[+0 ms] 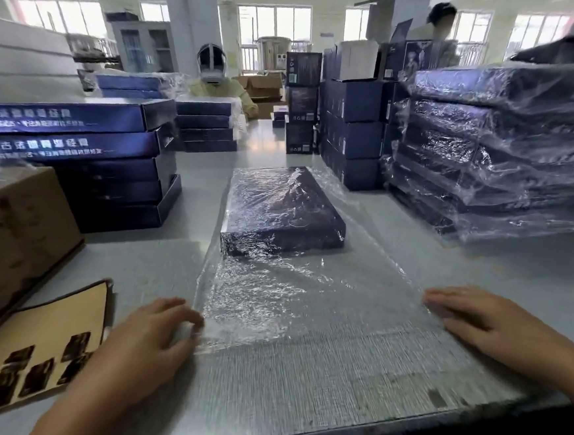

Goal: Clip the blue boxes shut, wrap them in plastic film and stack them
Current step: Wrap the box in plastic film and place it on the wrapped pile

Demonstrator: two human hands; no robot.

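Grey table (138,263): blue box (280,211) beyond left hand (141,345), right hand (486,321), both flat on film (285,303)

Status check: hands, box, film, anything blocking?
Left hand at near-left corner of plastic film, pinch unclear. Right hand flat on its right edge. Blue box lies on it, film over top. Nothing between hands and box.

All that shows of this worker is a pair of bare arms. The left hand (144,341) sits at the lower left of the frame and the right hand (475,319) at the lower right. The left forearm (71,423) and right forearm (566,377) are uncovered down to the bottom edge. Both hands are slim-fingered, and blur softens the fingertips too much to make out the nails.
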